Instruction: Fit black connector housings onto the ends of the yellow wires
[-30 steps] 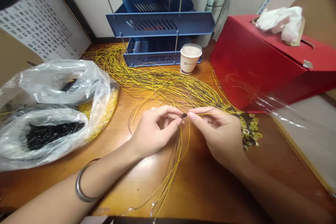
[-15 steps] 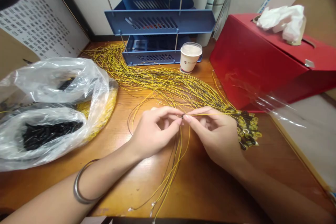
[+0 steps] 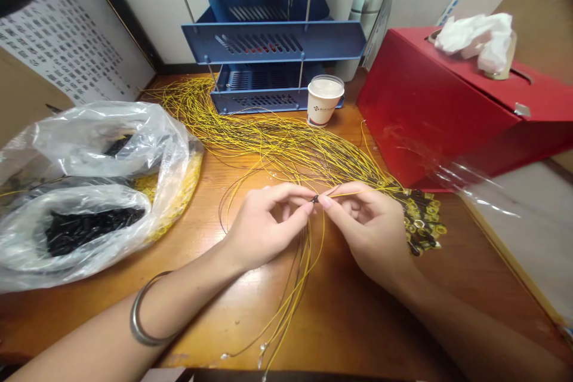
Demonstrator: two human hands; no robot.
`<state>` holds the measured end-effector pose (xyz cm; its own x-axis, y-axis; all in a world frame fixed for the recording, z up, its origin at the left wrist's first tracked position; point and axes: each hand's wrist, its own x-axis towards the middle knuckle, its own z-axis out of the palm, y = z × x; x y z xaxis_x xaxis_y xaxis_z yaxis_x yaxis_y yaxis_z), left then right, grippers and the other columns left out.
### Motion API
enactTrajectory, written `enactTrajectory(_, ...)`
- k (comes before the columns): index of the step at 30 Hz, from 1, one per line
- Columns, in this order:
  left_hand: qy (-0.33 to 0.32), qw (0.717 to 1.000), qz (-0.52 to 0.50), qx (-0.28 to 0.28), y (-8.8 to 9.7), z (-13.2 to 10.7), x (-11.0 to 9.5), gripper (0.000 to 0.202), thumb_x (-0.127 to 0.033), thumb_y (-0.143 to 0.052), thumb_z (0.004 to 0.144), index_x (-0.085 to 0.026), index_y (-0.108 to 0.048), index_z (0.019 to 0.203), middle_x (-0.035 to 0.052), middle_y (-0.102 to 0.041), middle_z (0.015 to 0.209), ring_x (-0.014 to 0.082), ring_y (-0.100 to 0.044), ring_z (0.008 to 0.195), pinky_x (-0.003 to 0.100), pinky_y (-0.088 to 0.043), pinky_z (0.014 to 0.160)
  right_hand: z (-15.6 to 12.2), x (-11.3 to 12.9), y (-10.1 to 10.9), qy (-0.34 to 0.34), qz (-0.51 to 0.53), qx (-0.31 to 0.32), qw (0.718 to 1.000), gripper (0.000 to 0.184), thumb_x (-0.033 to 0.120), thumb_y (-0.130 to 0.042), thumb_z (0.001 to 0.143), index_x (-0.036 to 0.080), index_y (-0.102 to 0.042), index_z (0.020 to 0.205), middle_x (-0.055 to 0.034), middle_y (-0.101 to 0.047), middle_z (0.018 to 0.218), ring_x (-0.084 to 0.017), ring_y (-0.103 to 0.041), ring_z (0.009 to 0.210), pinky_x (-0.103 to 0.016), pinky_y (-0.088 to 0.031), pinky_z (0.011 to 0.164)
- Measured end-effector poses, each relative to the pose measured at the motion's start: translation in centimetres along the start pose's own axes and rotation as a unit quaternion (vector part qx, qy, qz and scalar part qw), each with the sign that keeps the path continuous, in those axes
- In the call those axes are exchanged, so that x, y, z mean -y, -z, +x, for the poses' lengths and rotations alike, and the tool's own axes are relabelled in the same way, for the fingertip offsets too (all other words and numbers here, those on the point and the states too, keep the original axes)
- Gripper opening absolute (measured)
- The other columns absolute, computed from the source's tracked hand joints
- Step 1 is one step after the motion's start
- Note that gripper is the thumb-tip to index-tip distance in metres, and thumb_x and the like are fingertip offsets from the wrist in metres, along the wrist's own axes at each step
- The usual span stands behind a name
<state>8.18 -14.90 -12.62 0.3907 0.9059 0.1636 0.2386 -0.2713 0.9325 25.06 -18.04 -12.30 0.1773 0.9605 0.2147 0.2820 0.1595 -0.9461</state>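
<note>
My left hand (image 3: 264, 224) is closed in a pinch on a small black piece (image 3: 315, 199), which looks like a sleeve or cap. Just to its right my right hand (image 3: 371, 221) pinches a yellow wire (image 3: 356, 193) and a dark one beside it, close to the black piece. Whether the wires enter the piece is too small to tell. Several yellow and black wires (image 3: 295, 295) hang below my fingers toward the front edge, with shiny metal ends. Behind my hands lies a long bundle of such wires (image 3: 286, 137), ending at the right in a cluster of black and yellow-ringed ends (image 3: 423, 224).
At left, clear plastic bags (image 3: 174, 131) hold small black parts (image 3: 89, 230) and yellow parts. A blue tray rack (image 3: 277, 42) stands at the back, with a paper cup (image 3: 323, 101) before it. The red box (image 3: 439, 107) with tissue stands at back right on the wooden table (image 3: 349, 334).
The black piece shows more clearly between my fingertips, and both hands sit slightly further right at the pinch. The view has shifted a little; the wires lie much as before.
</note>
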Motion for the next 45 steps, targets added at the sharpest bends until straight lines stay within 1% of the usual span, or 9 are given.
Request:
enactTrajectory(4, 0.002, 1.0, -0.006, 0.01, -0.07, -0.07, 0.06, 0.019, -0.026, -0.064, 0.088, -0.015, -0.071, 0.1, 0.0039, -0.075, 0.076, 0.01, -0.06, 0.054, 0.022, -0.049, 0.054, 0.06, 0.29, 0.06, 0.016, 0.007, -0.067, 0.998, 0.01, 0.027, -0.073, 0.081, 0.02, -0.068, 0.076, -0.0038, -0.064, 0.07, -0.012, -0.053, 0.055, -0.023, -0.029, 0.039)
enactTrajectory(6, 0.0, 1.0, -0.004, 0.01, -0.08, -0.05, 0.03, 0.019, -0.026, -0.064, 0.088, -0.014, -0.071, 0.101, 0.0041, -0.075, 0.078, 0.0105, -0.061, 0.058, 0.022, -0.049, 0.057, 0.08, 0.28, 0.01, 0.018, -0.002, -0.078, 0.997, 0.011, 0.027, -0.074, 0.08, 0.02, -0.068, 0.074, -0.0046, -0.065, 0.071, -0.013, -0.055, 0.057, -0.024, -0.03, 0.039)
enactTrajectory(12, 0.002, 1.0, -0.018, 0.011, 0.02, 0.2, -0.13, 0.02, -0.025, -0.064, 0.088, -0.015, -0.071, 0.103, 0.005, -0.075, 0.084, 0.0112, -0.063, 0.065, 0.022, -0.05, 0.062, 0.12, -0.13, -0.16, -0.001, 0.021, -0.026, 0.999, 0.011, 0.029, -0.075, 0.081, 0.021, -0.069, 0.077, -0.0052, -0.067, 0.074, -0.014, -0.059, 0.06, -0.024, -0.032, 0.039)
enactTrajectory(20, 0.012, 0.999, -0.038, 0.011, 0.05, 0.0, 0.36, 0.019, -0.025, -0.061, 0.091, -0.016, -0.068, 0.106, 0.0025, -0.072, 0.08, 0.0079, -0.057, 0.058, 0.02, -0.046, 0.057, 0.23, 0.37, 0.29, 0.006, 0.059, -0.037, 0.998, 0.008, 0.028, -0.073, 0.084, 0.022, -0.068, 0.08, -0.0033, -0.068, 0.072, -0.01, -0.05, 0.048, -0.024, -0.032, 0.04)
enactTrajectory(25, -0.003, 0.999, -0.027, 0.022, 0.03, 0.14, 0.57, 0.02, -0.025, -0.06, 0.092, -0.016, -0.067, 0.109, 0.0008, -0.071, 0.079, 0.0075, -0.057, 0.059, 0.019, -0.047, 0.058, 0.16, 0.29, 0.29, 0.016, 0.013, -0.027, 0.999, 0.005, 0.023, -0.072, 0.082, 0.021, -0.07, 0.078, -0.0047, -0.069, 0.074, -0.015, -0.063, 0.063, -0.023, -0.036, 0.042)
enactTrajectory(28, -0.012, 0.999, -0.019, 0.024, 0.07, 0.13, 0.55, 0.02, -0.023, -0.06, 0.092, -0.017, -0.067, 0.109, 0.0001, -0.071, 0.08, 0.0072, -0.057, 0.059, 0.019, -0.047, 0.058, 0.22, 0.14, 0.28, 0.022, -0.018, -0.016, 0.999, 0.004, 0.021, -0.071, 0.081, 0.02, -0.072, 0.077, -0.0052, -0.071, 0.078, -0.016, -0.066, 0.069, -0.023, -0.04, 0.045)
enactTrajectory(32, -0.016, 1.0, -0.01, 0.023, 0.11, 0.11, 0.33, 0.019, -0.023, -0.062, 0.09, -0.017, -0.069, 0.106, 0.0, -0.071, 0.081, 0.0068, -0.056, 0.058, 0.019, -0.046, 0.056, 0.28, -0.06, 0.24, 0.04, -0.022, 0.02, 0.999, 0.007, 0.021, -0.07, 0.084, 0.019, -0.072, 0.077, -0.0057, -0.07, 0.08, -0.017, -0.067, 0.076, -0.024, -0.042, 0.047)
enactTrajectory(38, -0.025, 0.999, 0.006, 0.031, 0.1, 0.28, 0.1, 0.018, -0.024, -0.065, 0.088, -0.015, -0.07, 0.102, 0.0012, -0.073, 0.081, 0.0073, -0.057, 0.06, 0.018, -0.046, 0.057, -0.08, -0.06, 0.05, 0.092, -0.004, -0.052, 0.994, 0.006, 0.017, -0.071, 0.084, 0.021, -0.07, 0.079, -0.0038, -0.067, 0.081, -0.015, -0.063, 0.074, -0.024, -0.039, 0.046)
enactTrajectory(45, -0.025, 0.998, 0.043, 0.024, 0.21, 0.26, -0.09, 0.017, -0.026, -0.065, 0.088, -0.013, -0.073, 0.081, -0.0007, -0.068, 0.065, 0.0051, -0.053, 0.053, 0.016, -0.041, 0.053, -0.04, -0.18, 0.04, 0.084, -0.011, -0.05, 0.995, 0.006, 0.017, -0.071, 0.083, 0.021, -0.07, 0.079, -0.0044, -0.067, 0.08, -0.015, -0.063, 0.072, -0.025, -0.036, 0.043)
